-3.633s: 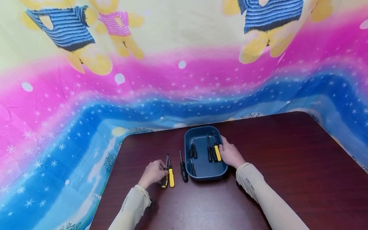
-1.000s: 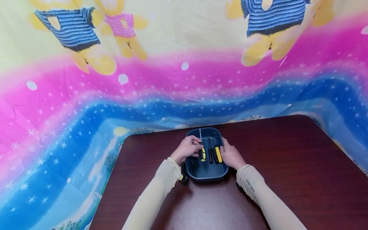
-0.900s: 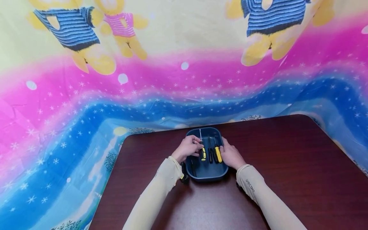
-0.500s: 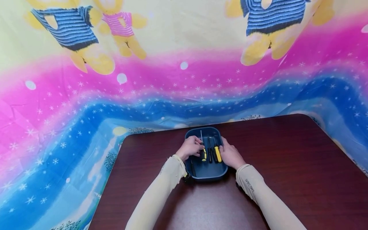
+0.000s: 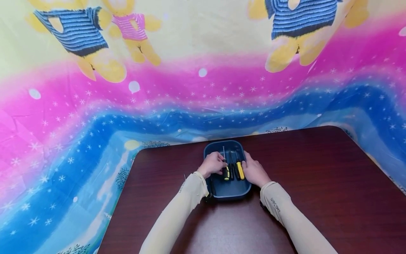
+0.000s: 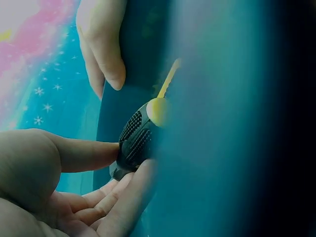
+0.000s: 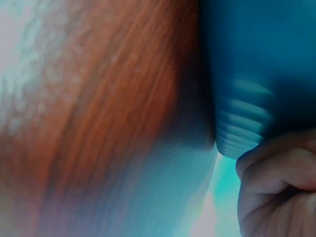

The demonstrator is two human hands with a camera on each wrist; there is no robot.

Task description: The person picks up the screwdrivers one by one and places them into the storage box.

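Note:
In the head view my left hand (image 5: 212, 164) pinches the black-and-yellow handle of a screwdriver (image 5: 226, 173) inside a dark blue bin (image 5: 229, 195). The left wrist view shows the thumb on one side of that ribbed black handle (image 6: 136, 140) and the fingers on the other; the shaft points toward the far end of the bin. At the bin's right wall, my right hand (image 5: 254, 171) holds the rim, its thumb over the inner side. Its curled fingers (image 7: 276, 173) lie against the outer wall in the right wrist view.
Beside the held tool lie black-handled screwdrivers (image 5: 232, 171) and a yellow-handled one (image 5: 240, 170) in the bin. A thin metal shaft (image 5: 185, 176) shows past the left sleeve, which hides what lies there. The brown table (image 5: 311, 169) meets a patterned cloth (image 5: 203, 91) behind.
Since the oldest frame, my left hand has carried the screwdriver from the table into the bin. Over the last second it shifted slightly right and nearer, beside the others. My right hand stays put.

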